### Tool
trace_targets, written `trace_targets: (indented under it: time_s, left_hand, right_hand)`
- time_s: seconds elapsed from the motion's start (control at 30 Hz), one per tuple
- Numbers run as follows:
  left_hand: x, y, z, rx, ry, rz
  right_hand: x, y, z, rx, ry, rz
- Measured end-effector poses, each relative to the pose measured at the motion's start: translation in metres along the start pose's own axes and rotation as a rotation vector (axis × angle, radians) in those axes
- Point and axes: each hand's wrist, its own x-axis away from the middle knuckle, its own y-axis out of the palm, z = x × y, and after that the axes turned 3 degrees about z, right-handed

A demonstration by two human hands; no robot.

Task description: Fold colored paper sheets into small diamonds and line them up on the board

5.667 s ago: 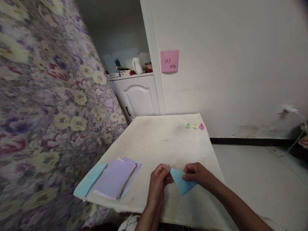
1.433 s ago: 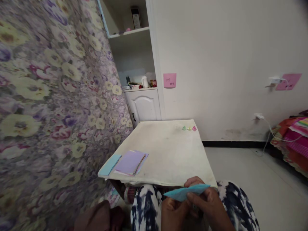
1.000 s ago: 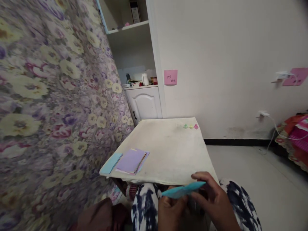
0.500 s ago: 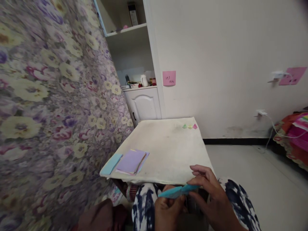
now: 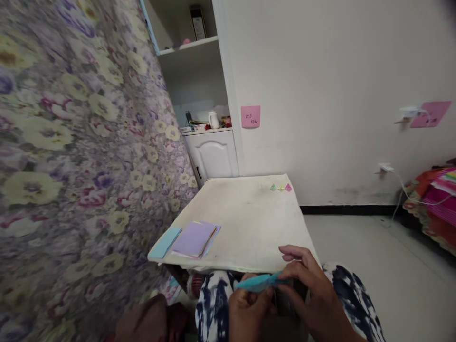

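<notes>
Over my lap, just in front of the near edge of the cream table (image 5: pixel 245 223), both hands grip a folded light-blue paper (image 5: pixel 258 282), seen nearly edge-on. My left hand (image 5: pixel 247 311) pinches its left part with the fingers curled. My right hand (image 5: pixel 309 285) pinches the right end between thumb and fingers, the index finger stretched out above. On the table's near left corner lies a stack of coloured paper sheets (image 5: pixel 194 239), purple on top, with a light-blue sheet (image 5: pixel 164 242) beside it. Three small folded paper pieces (image 5: pixel 280 188), green, yellow and pink, sit in a row at the far right.
A floral curtain (image 5: pixel 71 156) hangs along the left. A white cabinet (image 5: pixel 213 153) with shelves stands behind the table. A pink note (image 5: pixel 250 116) is stuck on the wall. At the right, a plug and cable (image 5: pixel 388 170) and bright bedding (image 5: pixel 434 199) border the open floor.
Earlier the blue paper lay on the table under both hands; it is now held over my lap. In the last second it dropped slightly and my right fingers shifted along its right end.
</notes>
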Motion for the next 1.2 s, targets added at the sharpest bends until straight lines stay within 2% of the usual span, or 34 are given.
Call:
trace_targets:
  time_s: [0.27, 0.5, 0.73, 1.0, 1.2]
  left_hand:
    - [0.000, -0.001, 0.003, -0.018, -0.008, -0.007]
    - [-0.002, -0.003, -0.005, -0.028, -0.032, 0.053]
    - [-0.004, -0.005, -0.014, -0.035, -0.002, -0.054]
    - [-0.005, -0.016, -0.008, -0.152, 0.071, -0.154]
    - [-0.006, -0.017, -0.012, -0.216, 0.045, -0.135]
  right_hand:
    - [-0.005, -0.001, -0.003, 0.039, -0.063, -0.156]
    - [-0.012, -0.006, -0.010, 0.237, -0.152, -0.233]
    - [-0.013, 0.004, -0.002, 0.341, -0.166, -0.238]
    - [-0.018, 0.004, 0.005, 0.355, -0.183, -0.309]
    - [-0.018, 0.002, 0.000, 0.292, -0.141, -0.367]
